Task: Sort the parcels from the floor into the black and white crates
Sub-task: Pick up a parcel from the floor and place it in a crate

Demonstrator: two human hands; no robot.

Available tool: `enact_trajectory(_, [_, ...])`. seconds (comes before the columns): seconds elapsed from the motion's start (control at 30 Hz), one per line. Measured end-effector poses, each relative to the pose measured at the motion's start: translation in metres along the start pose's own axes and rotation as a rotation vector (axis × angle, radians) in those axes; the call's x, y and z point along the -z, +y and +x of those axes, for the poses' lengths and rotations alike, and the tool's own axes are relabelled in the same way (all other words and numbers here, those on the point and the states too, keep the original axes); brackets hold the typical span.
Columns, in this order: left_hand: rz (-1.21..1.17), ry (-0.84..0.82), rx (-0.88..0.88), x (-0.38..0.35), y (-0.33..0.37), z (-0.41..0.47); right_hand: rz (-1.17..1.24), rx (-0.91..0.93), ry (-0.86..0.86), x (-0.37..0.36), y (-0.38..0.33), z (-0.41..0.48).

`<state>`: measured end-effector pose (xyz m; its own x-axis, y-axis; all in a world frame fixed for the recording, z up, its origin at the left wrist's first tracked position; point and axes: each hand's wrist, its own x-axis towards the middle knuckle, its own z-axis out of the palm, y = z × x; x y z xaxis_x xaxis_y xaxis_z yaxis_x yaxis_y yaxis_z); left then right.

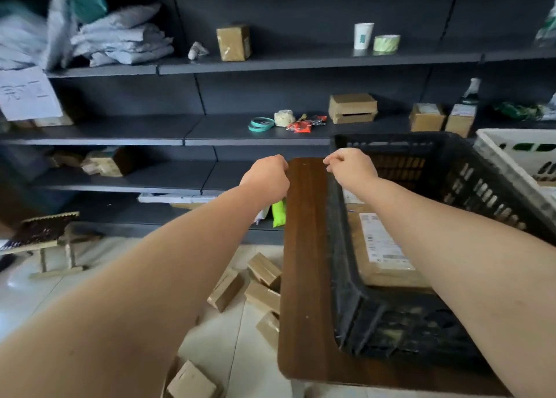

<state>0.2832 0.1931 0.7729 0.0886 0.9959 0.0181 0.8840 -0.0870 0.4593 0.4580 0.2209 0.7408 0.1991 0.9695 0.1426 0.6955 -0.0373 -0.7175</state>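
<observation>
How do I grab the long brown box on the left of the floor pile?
Come from above and pinch the box across its narrow width, near the middle. Its broad top faces up with nothing on it, and both long sides look reachable, so that should probably work.

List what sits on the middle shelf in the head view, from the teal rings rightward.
teal rings → cream roll → red packets → slotted cardboard box → small cardboard box → dark bottle

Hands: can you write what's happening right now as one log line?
left hand: curled, nothing seen held | right hand: curled, nothing seen held | black crate: labelled parcel inside | cardboard boxes: on floor
</observation>
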Motion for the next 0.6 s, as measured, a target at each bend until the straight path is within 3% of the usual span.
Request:
enact_trajectory(0.3, [0.015,-0.040,0.204,0.061,-0.166,-0.080,-0.009,0.104,-0.275,-0.124,-0.104,-0.078])
enact_trajectory(0.6, [0.109,-0.211,0.425,0.073,-0.328,-0.150,-0.072,0.031,-0.518,-0.246,-0.136,-0.155])
